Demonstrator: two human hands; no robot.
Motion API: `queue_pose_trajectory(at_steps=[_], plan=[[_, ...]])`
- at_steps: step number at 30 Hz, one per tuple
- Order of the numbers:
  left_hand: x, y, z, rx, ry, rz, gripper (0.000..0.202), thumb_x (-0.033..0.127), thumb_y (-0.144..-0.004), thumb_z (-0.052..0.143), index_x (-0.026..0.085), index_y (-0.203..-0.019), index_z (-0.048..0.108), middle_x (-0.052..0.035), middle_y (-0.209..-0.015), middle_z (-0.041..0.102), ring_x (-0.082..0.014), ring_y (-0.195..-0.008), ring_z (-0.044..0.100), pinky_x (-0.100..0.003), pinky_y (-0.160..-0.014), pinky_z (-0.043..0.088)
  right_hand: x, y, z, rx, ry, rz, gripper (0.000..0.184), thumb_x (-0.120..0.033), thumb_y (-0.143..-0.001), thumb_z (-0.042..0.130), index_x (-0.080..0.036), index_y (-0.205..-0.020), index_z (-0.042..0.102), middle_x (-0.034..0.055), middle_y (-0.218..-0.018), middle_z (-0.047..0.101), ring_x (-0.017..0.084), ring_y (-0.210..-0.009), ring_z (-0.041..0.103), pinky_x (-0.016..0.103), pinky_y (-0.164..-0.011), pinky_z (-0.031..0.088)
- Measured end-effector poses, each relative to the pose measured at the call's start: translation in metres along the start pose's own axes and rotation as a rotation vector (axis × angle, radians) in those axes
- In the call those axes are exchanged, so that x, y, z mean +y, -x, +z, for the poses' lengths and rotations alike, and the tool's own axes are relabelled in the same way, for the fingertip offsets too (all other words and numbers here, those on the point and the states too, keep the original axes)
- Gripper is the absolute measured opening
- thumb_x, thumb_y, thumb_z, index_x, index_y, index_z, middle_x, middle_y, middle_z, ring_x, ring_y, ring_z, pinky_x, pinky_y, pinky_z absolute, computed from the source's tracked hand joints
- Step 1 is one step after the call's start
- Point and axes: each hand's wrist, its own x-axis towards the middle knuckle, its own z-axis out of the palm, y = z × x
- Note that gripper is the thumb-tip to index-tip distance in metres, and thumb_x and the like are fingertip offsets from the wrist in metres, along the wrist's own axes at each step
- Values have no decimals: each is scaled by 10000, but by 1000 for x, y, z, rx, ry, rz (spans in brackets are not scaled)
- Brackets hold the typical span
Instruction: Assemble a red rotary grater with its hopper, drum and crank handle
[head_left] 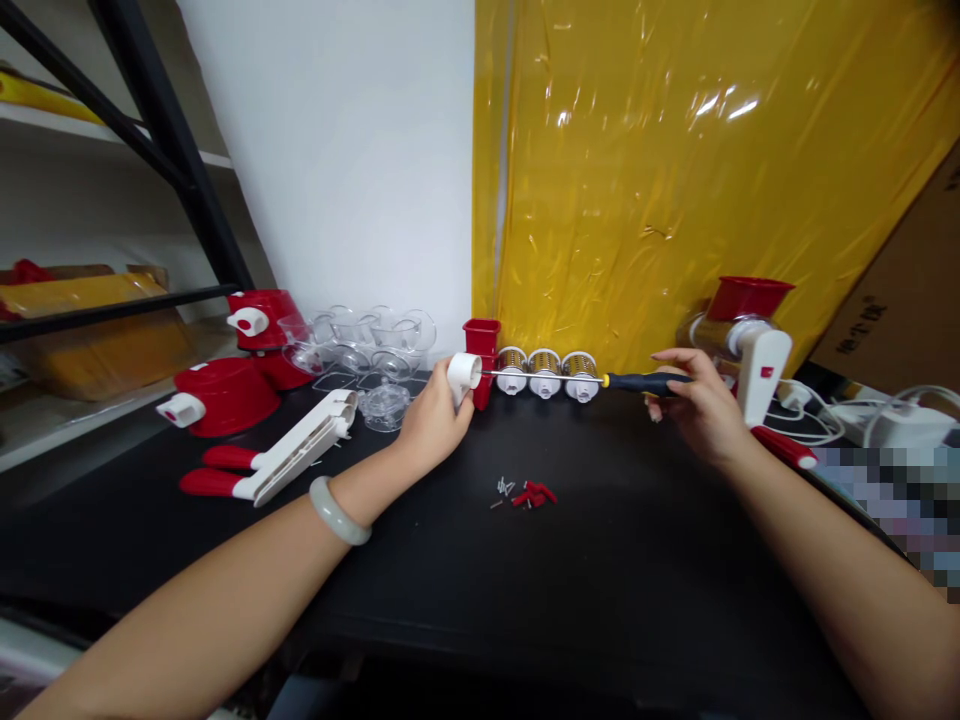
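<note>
My left hand (435,420) is closed around a small white cylindrical plastic part (463,375), held above the black table (600,600). My right hand (697,405) grips the black handle of a long screwdriver (592,379). Its thin metal shaft runs left and its tip goes into the open end of the white part. A pale bangle (339,511) sits on my left wrist. On the table between my arms lies a small heap of screws and red plugs (527,493).
Three metal drum blades with white bases (545,373) and a red cup (481,345) stand at the back by a yellow sheet. Red and white housings (225,395), a white handle piece (292,455) and clear bowls (367,345) lie left. An assembled red-and-white grinder (754,350) stands right.
</note>
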Motion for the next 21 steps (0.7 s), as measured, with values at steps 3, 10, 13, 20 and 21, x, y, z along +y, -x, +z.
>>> queue_pose_trajectory(at_steps=[3,10,13,20,21], plan=[[0,0,0,10,4,1,475,309,-884,508,155,-1315,382,-166,-1129,637,-309,-981,660,-447,-823,522,0,0,1,27,10,20,290,-246,-757,562,-256,-1041,501,-30,-694,580,147,-493,558,286,-443,428],[1,0,0,9,23,1,490,312,-874,525,143,-1310,382,-175,-1136,637,-323,-1001,657,-458,-831,525,1,-1,0,50,7,61,257,-237,-765,568,-245,-1019,530,-25,-679,587,143,-482,564,279,-434,433],[2,-1,0,6,31,10,486,312,-874,524,139,-1305,380,-182,-1154,632,-332,-1014,653,-465,-836,521,1,-1,0,55,5,65,244,-238,-772,574,-239,-1014,542,-21,-679,587,141,-492,571,275,-437,444],[1,0,0,13,7,-4,484,311,-868,535,150,-1297,380,-162,-1116,645,-321,-1001,661,-448,-826,526,2,0,1,63,29,80,214,-297,-790,588,-235,-992,556,-25,-649,570,137,-479,566,272,-421,456],[1,0,1,16,5,-1,484,311,-867,537,152,-1297,379,-159,-1113,645,-319,-999,663,-445,-824,527,2,0,1,59,33,78,210,-301,-795,585,-235,-992,556,-25,-648,571,137,-478,566,275,-424,460]])
